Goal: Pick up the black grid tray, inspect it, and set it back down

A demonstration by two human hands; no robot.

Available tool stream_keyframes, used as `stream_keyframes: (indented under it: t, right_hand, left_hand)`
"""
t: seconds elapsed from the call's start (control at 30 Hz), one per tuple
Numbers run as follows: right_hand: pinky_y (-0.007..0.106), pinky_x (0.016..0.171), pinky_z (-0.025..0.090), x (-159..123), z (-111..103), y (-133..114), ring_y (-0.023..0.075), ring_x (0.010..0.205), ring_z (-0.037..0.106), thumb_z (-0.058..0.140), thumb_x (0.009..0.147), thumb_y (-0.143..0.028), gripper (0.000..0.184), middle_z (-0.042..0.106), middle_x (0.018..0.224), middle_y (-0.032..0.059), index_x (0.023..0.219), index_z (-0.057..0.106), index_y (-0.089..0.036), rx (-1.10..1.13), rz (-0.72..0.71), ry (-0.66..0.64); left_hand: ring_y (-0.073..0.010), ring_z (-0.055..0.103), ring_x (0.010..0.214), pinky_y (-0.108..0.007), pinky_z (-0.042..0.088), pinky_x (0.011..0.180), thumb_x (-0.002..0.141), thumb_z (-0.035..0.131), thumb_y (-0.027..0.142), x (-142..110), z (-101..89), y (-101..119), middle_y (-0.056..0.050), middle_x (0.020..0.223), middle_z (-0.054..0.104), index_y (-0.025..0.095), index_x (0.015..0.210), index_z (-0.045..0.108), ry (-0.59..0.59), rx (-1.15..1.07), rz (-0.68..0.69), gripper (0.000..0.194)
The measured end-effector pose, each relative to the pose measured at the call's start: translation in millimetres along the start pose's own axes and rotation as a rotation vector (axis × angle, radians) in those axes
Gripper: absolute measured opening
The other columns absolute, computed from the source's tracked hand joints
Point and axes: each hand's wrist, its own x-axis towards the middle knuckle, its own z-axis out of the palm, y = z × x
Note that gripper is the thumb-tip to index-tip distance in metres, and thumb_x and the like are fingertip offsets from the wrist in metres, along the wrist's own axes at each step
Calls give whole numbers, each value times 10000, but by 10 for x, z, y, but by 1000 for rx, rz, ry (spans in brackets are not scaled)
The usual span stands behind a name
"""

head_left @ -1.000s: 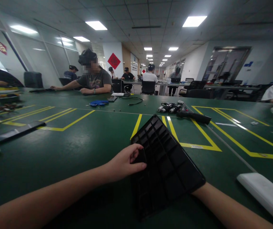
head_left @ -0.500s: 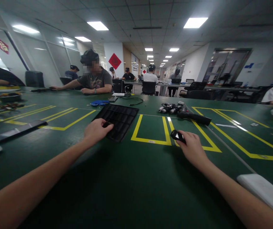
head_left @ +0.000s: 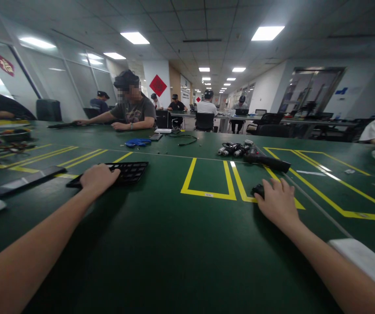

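Observation:
My left hand is closed on the near edge of a flat black tray with a grid of compartments. The tray lies low over the yellow tape at the left, and my hand covers part of it. My right hand is curled round a small black object close to the tabletop, inside a taped box at the right. Most of that object is under the fingers, so its kind cannot be made out.
Yellow tape boxes mark the green table. Beyond my right hand lie a black tube-like item and a bundle of cables with metal parts. Blue gloves lie further back. A co-worker sits across the table.
My left hand has moved left and tipped the tray from a raised slant to nearly flat. My right hand has shifted right and lower with the small black object.

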Motion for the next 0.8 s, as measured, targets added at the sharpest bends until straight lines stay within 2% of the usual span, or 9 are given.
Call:
stream_keyframes:
  t: [0.1,0.2,0.3,0.43,0.5,0.57,0.67,0.73,0.8]
  right_hand:
    - [540,1045,217,-117,-102,-277,358,1308,229,376,825,-392,565,388,1351,196,1281,410,-61,113,-105,-17]
    - [508,1080,184,-312,-217,-597,299,1328,228,329,842,-445,587,347,1408,133,1326,366,-115,237,-238,-190]
    - [497,1096,149,-471,-274,-778,257,1334,236,263,857,-499,593,320,1434,81,1351,328,-177,311,-398,-360]
    - [499,1094,152,-531,-250,-801,243,1329,252,205,871,-510,575,324,1434,64,1342,345,-212,356,-473,-414]
    - [501,1091,166,-521,-232,-786,247,1324,261,219,870,-511,568,335,1429,64,1335,358,-216,367,-475,-398]
    - [495,1081,209,-487,-226,-764,245,1308,297,228,873,-503,551,371,1407,65,1318,386,-220,386,-484,-374]
    - [493,1066,245,-367,-217,-659,249,1291,325,252,884,-450,508,409,1379,86,1292,423,-201,357,-477,-209]
    - [514,1070,213,-244,-181,-517,272,1301,298,273,885,-397,485,406,1375,115,1277,437,-165,256,-399,-27]
    - [538,1056,207,-122,-114,-337,309,1302,278,279,878,-370,486,395,1372,147,1268,437,-127,128,-244,94]
  left_hand:
    - [-329,550,1019,-412,437,821,850,249,190,-180,46,322,-192,1052,610,-11,1034,558,12,51,110,412]
    - [-204,566,1025,-289,424,892,823,301,125,-383,227,658,-124,1133,603,69,1160,540,-70,-16,319,417]
    - [-182,522,1114,-286,373,973,791,308,79,-527,397,858,-92,1227,562,120,1209,527,-215,-78,533,474]
    - [-205,501,1147,-336,363,984,848,295,188,-548,465,882,-100,1256,543,124,1222,521,-348,-113,579,441]
    - [-227,457,1191,-365,341,1000,875,304,287,-539,451,871,-121,1284,514,101,1249,491,-331,-111,601,457]
    - [-249,333,1282,-409,261,1047,875,334,361,-577,417,892,-131,1362,424,92,1298,430,-256,-101,653,510]
    - [-247,158,1352,-445,136,1087,871,355,432,-758,324,998,-100,1458,255,131,1370,312,-197,-112,788,584]
    - [-234,137,1358,-448,101,1094,873,349,470,-927,235,1092,-70,1476,206,180,1393,260,-297,-139,931,602]
    - [-220,165,1353,-431,102,1097,873,343,492,-1076,141,1176,-46,1477,202,221,1400,238,-459,-168,1073,602]
